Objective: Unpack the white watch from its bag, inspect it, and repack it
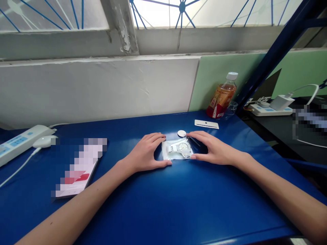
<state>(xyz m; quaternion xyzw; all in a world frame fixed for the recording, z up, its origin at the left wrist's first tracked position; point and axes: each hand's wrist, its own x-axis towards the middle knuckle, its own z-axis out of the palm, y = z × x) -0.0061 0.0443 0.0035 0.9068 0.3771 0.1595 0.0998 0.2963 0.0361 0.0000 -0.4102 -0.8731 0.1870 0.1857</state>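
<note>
A wristwatch [183, 148] with a pale round dial and a light band lies inside a small clear plastic bag [167, 154] on the blue desk. At the bag's left edge rests my left hand [145, 153], thumb and fingers spread apart around its corners. My right hand [214, 148] is open in the same way on the right, its fingertips by the top corner and its thumb touching the lower one. Just beyond the bag's top edge is a white round disc [182, 133]. A thin dark strip shows beneath my right fingers; I cannot tell what it is.
A white slotted card [206, 124] lies beyond my right hand, near a drink bottle [221, 97] and a clear cup [232, 108]. To the left are a phone [81, 170] with a blurred screen and a power strip [25, 143]. Another power strip [270, 110] sits far right.
</note>
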